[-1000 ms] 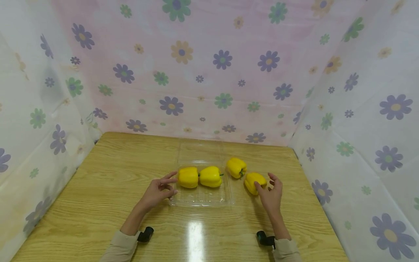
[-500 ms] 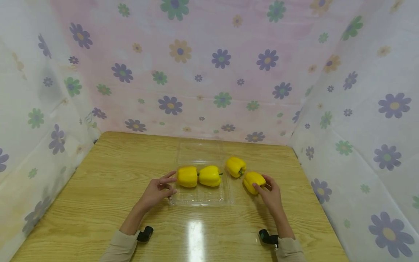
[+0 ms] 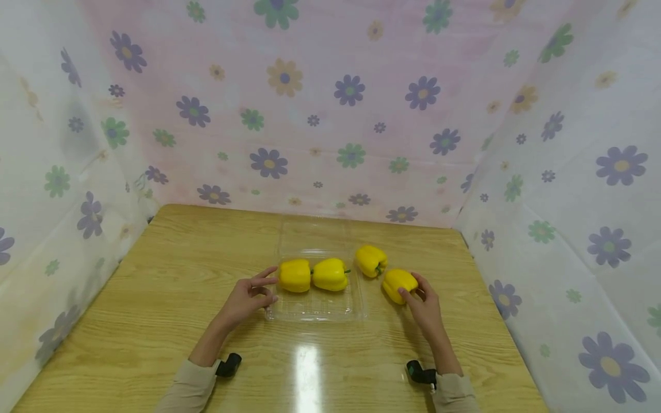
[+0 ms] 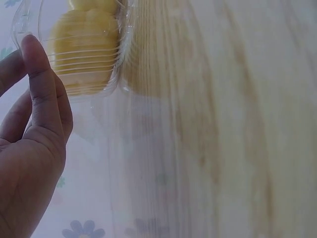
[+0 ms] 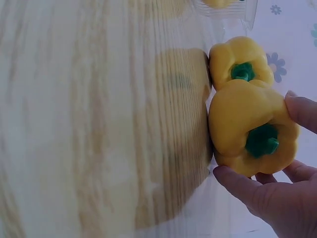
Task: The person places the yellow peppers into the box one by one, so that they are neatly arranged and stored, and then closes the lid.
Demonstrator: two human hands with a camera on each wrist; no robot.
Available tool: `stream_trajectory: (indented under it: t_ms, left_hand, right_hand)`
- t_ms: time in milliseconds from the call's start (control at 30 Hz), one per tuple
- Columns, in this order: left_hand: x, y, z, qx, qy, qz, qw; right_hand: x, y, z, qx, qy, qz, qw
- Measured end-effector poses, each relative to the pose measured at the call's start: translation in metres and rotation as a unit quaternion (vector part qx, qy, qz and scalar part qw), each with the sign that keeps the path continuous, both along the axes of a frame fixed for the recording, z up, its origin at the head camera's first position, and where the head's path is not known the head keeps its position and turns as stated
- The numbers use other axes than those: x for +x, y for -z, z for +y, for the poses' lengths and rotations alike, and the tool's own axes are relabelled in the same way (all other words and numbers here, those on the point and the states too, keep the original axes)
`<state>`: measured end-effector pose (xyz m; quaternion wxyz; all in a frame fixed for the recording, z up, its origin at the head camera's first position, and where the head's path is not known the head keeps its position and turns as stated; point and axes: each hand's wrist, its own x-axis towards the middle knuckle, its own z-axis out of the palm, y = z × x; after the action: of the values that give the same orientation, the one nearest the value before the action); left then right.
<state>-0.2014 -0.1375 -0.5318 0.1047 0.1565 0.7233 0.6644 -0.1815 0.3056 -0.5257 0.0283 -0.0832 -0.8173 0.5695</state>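
My left hand (image 3: 244, 299) holds the left edge of a clear plastic clamshell container (image 3: 320, 312), its thumb at the rim in the left wrist view. Two yellow bell peppers lie side by side in the container, a left one (image 3: 295, 276) and a right one (image 3: 330, 275) with its green stem pointing right. Right of the container, my right hand (image 3: 427, 310) grips another yellow bell pepper (image 5: 237, 111) between thumb and fingers; its green stem faces the right wrist camera. Just behind that one, a further yellow bell pepper (image 3: 369, 260) lies on the table.
The container's transparent lid (image 3: 315, 235) lies folded back, away from me. Everything stands on a wood-grain table (image 3: 181, 252), with flower-printed cloth (image 3: 320, 115) rising behind and at both sides. A small black wrist camera (image 3: 229, 365) sits at my left cuff.
My right fingers have closed in around the nearer loose bell pepper, from apart on its right side to touching it. My left hand and the container stay in place.
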Motion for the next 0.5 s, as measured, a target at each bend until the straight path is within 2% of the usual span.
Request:
stream_trajectory:
  t_ms: [133, 333, 500]
  left_hand:
    - [-0.001, -0.001, 0.0, 0.004, 0.001, 0.001, 1.0]
    - [0.0, 0.001, -0.001, 0.005, 0.002, 0.003, 1.0]
    - [0.0, 0.001, -0.001, 0.01, 0.004, 0.002, 0.9999]
  right_hand:
    - [0.0, -0.001, 0.001, 0.012, -0.002, -0.003, 0.9999]
    - [0.002, -0.003, 0.002, 0.0, -0.024, -0.011, 0.9996]
    - [0.007, -0.021, -0.005, -0.021, -0.031, -0.03, 0.9988]
